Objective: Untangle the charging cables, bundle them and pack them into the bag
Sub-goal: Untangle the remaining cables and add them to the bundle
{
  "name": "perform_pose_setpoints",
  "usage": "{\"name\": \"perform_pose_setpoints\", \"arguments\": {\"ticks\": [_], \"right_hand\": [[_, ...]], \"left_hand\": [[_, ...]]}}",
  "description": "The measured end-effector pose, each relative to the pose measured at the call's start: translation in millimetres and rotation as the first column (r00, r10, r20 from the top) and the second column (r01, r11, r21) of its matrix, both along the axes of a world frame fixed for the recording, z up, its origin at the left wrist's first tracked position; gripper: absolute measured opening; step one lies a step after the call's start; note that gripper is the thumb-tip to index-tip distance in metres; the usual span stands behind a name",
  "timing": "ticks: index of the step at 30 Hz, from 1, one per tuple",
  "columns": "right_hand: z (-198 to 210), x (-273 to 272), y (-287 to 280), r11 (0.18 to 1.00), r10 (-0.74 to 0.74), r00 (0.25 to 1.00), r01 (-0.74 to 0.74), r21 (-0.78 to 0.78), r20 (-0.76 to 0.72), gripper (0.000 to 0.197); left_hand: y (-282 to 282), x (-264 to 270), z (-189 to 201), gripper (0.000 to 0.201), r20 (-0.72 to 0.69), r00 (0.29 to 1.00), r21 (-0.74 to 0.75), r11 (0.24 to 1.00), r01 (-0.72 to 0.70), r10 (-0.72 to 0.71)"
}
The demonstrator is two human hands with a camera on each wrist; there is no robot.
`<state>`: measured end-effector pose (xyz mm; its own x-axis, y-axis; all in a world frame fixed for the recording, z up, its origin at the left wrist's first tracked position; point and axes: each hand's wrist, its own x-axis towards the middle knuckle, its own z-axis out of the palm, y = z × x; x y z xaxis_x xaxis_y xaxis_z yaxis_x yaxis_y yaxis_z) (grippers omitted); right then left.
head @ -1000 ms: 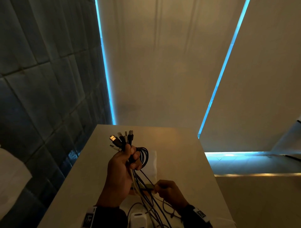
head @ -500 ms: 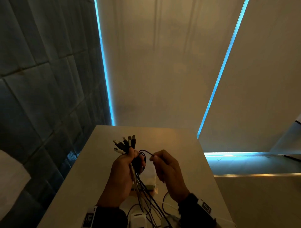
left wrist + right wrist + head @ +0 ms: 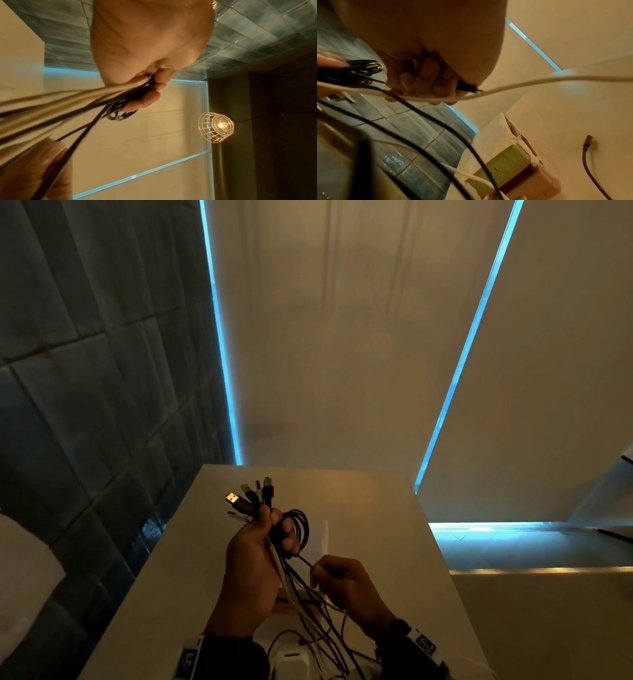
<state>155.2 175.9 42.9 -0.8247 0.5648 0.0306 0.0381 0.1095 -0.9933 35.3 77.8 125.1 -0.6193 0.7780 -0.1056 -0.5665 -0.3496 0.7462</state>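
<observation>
**Both hands on the cables above the bench**

In the lower centre of the head view the left hand [image 3: 255,559] is clenched around a bunch of charging cables [image 3: 291,583], fingers wrapped tight, held up over the pale bench [image 3: 376,508]. About six plugs [image 3: 251,498] fan out above the fist; the nearest is a USB-A plug [image 3: 233,497] with a bright metal end. A coil of black cable [image 3: 301,529], several turns, hangs off the right side of this fist; the left wrist view shows the same loops under the curled fingers [image 3: 147,97]. White and black strands trail from the fist towards the bottom edge of the frame.

The right hand [image 3: 346,587], lower and to the right, pinches a single thin black cable [image 3: 305,560] that runs taut up to the coil. Its fingers are curled closed on the strand, and a white cable [image 3: 539,79] crosses just below the knuckles.

At the lower right of the right wrist view one loose black cable end [image 3: 588,140] lies on the bench, apart from a green and pink box [image 3: 510,163]. A white charger block [image 3: 291,662] sits at the bottom edge. I cannot pick out a bag.
</observation>
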Motion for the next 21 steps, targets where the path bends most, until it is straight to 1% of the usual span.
{"name": "perform_pose_setpoints", "arguments": {"ticks": [5,11,14,16,19,21], "right_hand": [[-6,-4,-2,1.000,0.020,0.999,-0.021,0.023,0.035,0.025],[-25,-1,6,1.000,-0.013,0.994,0.012,0.012,0.111,0.024],[-33,3,6,1.000,-0.021,0.992,0.021,0.005,0.125,0.028],[-36,4,6,0.999,-0.028,0.992,0.024,0.036,0.122,0.035],[-42,7,7,0.995,-0.059,0.988,0.046,0.093,0.140,0.035],[-46,14,13,0.978,-0.113,0.979,0.080,0.194,0.169,0.035]], "left_hand": [[-1,0,-1,0.032,-0.067,0.998,-0.052,0.999,0.008,-0.011],[-5,-7,-1,0.031,-0.062,0.998,-0.046,0.999,0.002,-0.005],[-6,-8,-2,0.032,-0.055,0.998,-0.050,0.999,0.002,-0.004],[-5,-8,-3,0.032,-0.056,0.998,-0.061,0.998,0.002,-0.006],[-5,-7,-3,0.033,-0.069,0.998,-0.080,0.997,-0.005,-0.001],[-5,-7,-3,0.032,-0.072,0.997,-0.108,0.994,-0.025,0.017]]}}
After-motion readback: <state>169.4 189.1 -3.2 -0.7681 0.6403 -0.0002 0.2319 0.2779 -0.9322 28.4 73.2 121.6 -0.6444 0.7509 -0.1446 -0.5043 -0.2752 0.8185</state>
